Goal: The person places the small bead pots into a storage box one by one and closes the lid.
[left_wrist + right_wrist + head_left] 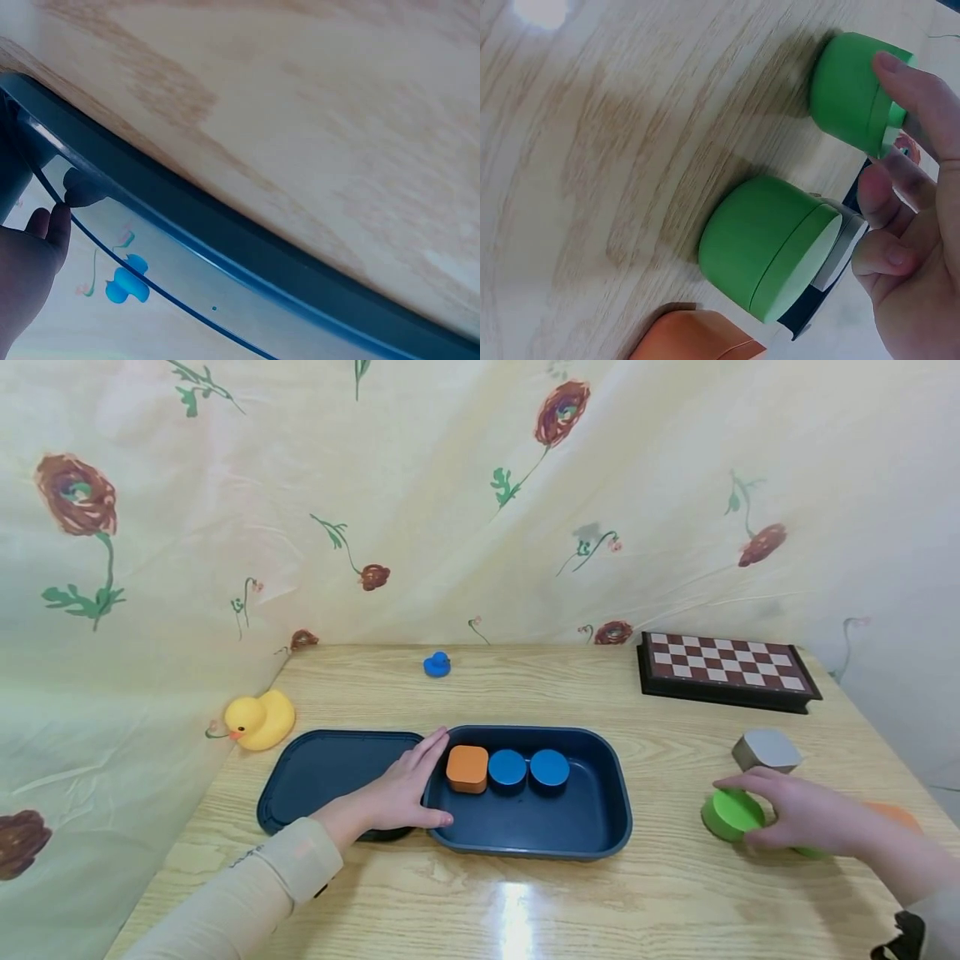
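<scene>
One green container (732,815) pinched in right grip (801,814)

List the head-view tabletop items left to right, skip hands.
Yellow duck, dark lid, blue duck, orange box, left blue tub, right blue tub, green tub, grey box, second green tub (mostly hidden), second orange box (partly hidden). Overlapping, left out: dark bin, checkered board.

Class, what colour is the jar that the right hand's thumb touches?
Green; the jar shows best in the right wrist view.
</scene>
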### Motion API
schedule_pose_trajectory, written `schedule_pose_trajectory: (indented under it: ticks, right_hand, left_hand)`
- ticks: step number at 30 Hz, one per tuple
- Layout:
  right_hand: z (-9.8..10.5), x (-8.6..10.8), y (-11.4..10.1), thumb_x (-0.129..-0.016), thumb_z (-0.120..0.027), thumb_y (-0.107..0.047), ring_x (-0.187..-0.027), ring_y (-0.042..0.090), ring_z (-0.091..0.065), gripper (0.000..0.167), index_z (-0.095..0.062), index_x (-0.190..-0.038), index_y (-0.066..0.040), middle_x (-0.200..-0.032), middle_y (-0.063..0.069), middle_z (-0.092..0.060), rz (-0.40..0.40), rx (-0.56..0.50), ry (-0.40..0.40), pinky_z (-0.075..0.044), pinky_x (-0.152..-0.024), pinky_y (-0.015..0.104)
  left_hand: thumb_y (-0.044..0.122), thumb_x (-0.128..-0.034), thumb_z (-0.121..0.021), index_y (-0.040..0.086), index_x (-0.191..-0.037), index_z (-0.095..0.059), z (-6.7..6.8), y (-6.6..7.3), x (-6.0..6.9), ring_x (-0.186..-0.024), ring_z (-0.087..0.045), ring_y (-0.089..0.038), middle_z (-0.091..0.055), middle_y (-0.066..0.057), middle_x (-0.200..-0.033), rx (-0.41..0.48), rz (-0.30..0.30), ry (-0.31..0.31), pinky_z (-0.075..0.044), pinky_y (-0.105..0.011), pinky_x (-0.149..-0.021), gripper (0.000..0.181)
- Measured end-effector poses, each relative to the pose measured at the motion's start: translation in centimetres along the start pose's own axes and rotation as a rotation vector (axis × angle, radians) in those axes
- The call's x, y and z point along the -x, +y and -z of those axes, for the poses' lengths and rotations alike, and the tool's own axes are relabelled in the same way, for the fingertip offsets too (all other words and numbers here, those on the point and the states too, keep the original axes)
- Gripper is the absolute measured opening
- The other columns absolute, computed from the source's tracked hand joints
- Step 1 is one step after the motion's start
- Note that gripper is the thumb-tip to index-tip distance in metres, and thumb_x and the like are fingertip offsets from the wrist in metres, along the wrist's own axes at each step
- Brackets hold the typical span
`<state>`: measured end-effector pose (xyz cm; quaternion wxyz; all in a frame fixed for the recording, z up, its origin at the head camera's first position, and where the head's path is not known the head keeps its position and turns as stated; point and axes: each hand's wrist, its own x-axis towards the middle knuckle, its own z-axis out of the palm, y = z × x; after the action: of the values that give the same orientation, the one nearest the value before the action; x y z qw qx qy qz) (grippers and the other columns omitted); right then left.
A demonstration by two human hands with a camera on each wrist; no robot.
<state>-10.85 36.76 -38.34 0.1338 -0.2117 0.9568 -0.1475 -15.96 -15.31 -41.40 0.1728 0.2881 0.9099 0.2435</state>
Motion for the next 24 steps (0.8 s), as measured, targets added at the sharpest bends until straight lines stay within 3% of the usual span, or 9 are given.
schedule_pose_trajectory:
  ticks: [2, 9, 14, 24]
  right_hand:
    - [0.1, 0.0, -0.2, -0.068, -0.081, -0.034, -0.096, 0.028, -0.057, 0.067, -0.056, -0.124, -0.006, -0.117, 0.018, -0.054, -0.001, -0.002, 0.022, -0.048, -0.074, 0.044]
    - [1.0, -0.7, -0.8, -0.073, -0.079, -0.036, -0.069, 0.008, -0.043, 0.068, -0.053, -0.128, -0.007, -0.111, 0.011, -0.054, 0.003, -0.033, 0.068, -0.038, -0.056, 0.025]
    - [1.7, -1.5, -1.8, -0.074, -0.078, -0.036, -0.068, 0.005, -0.042, 0.068, -0.053, -0.129, -0.006, -0.107, 0.004, -0.053, 0.04, -0.057, 0.105, -0.037, -0.055, 0.023]
    - [2.9, -3.5, -4.0, -0.077, -0.077, -0.035, -0.065, 0.004, -0.042, 0.063, -0.054, -0.129, -0.008, -0.11, 0.007, -0.053, 0.087, -0.051, 0.154, -0.037, -0.053, 0.023]
  left_hand:
    - [0.054, -0.0812, -0.064, 0.023, -0.151, 0.008, 0.0, 0.0, 0.0, -0.14, -0.007, -0.035, 0.016, 0.011, -0.154, -0.002, 0.002, -0.001, -0.015, -0.056, -0.107, 0.105]
    - [0.053, -0.0813, -0.064, 0.023, -0.151, 0.008, -0.1, -0.1, -0.1, -0.139, -0.008, -0.036, 0.015, 0.01, -0.154, -0.003, -0.006, 0.002, -0.015, -0.057, -0.107, 0.105]
    - [0.053, -0.0814, -0.064, 0.023, -0.151, 0.009, -0.1, -0.1, -0.1, -0.14, -0.008, -0.034, 0.016, 0.012, -0.154, -0.005, 0.0, -0.002, -0.015, -0.056, -0.107, 0.105]
    - [0.052, -0.0812, -0.065, 0.023, -0.151, 0.008, 0.0, 0.2, 0.0, -0.14, -0.009, -0.035, 0.015, 0.01, -0.155, -0.007, 0.021, -0.006, -0.015, -0.056, -0.107, 0.105]
